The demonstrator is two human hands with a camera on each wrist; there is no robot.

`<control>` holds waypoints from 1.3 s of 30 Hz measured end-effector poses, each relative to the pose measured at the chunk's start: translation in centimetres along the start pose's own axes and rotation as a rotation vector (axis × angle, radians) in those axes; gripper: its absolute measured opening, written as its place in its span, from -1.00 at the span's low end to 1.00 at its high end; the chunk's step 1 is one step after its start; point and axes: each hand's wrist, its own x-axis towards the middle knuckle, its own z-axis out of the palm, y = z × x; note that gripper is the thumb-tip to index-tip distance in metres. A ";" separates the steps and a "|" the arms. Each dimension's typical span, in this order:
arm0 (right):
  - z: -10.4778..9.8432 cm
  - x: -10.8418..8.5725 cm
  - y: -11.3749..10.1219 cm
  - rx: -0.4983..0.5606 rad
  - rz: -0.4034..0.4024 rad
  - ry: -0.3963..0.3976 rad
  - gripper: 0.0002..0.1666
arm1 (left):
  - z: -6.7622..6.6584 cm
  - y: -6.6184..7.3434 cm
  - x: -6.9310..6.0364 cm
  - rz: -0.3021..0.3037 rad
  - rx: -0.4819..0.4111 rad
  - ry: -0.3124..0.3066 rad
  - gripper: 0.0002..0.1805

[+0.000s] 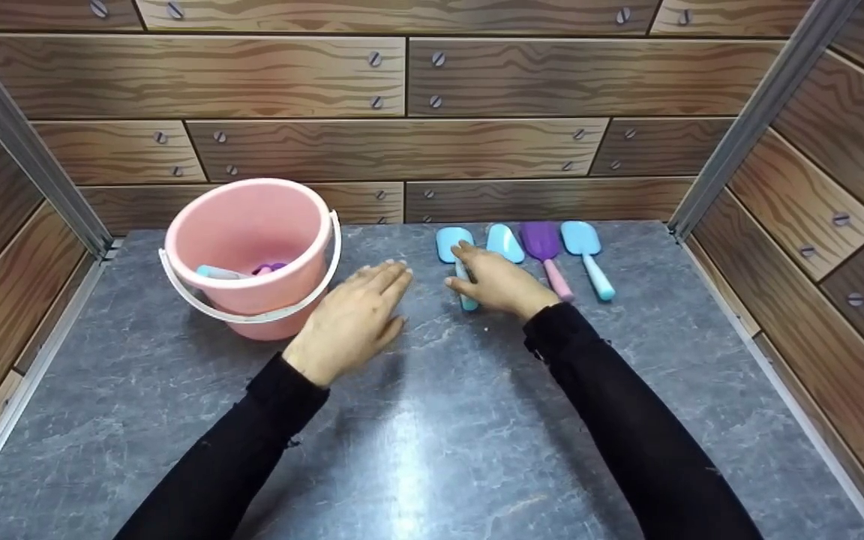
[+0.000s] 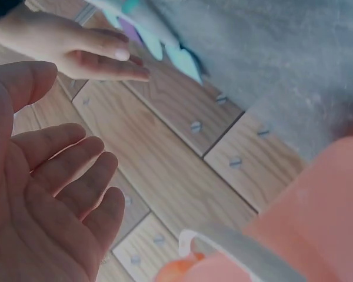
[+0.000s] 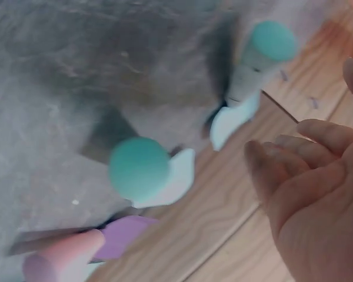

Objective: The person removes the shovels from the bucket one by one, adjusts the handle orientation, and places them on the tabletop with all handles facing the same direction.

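Observation:
My left hand [image 1: 353,319] hovers just right of a pink bucket [image 1: 252,304], fingers extended and holding nothing. In the left wrist view the palm [image 2: 53,188] is bare and the fingers are slightly bent. My right hand [image 1: 503,283] is over a row of several toy shovels, partly covering a light blue shovel [image 1: 454,244] at the left end and a second light blue shovel [image 1: 505,244]. The right wrist view shows this palm [image 3: 323,200] with nothing in it, apart from the handles. Farther right lie a purple shovel [image 1: 541,240] with a pink handle and another light blue shovel [image 1: 582,238].
The bucket's white handle [image 1: 252,319] hangs down in front. Inside are a light blue handle [image 1: 218,273] and a purple piece [image 1: 271,268]. Wood-patterned walls [image 1: 312,150] enclose the grey marbled tabletop [image 1: 477,450] at the back and sides.

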 end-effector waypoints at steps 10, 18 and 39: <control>-1.5 -2.3 -1.9 0.005 -0.038 0.067 -0.08 | -2.6 -1.4 -0.3 -0.065 0.007 0.094 -0.26; -1.9 -4.1 -2.9 -0.078 -0.094 0.158 -0.11 | -4.2 -2.3 -0.9 -0.141 -0.043 0.153 -0.24; -1.0 -7.2 -4.7 -0.251 -0.216 0.229 -0.11 | -6.0 -6.3 -2.1 -0.380 -0.059 0.159 -0.33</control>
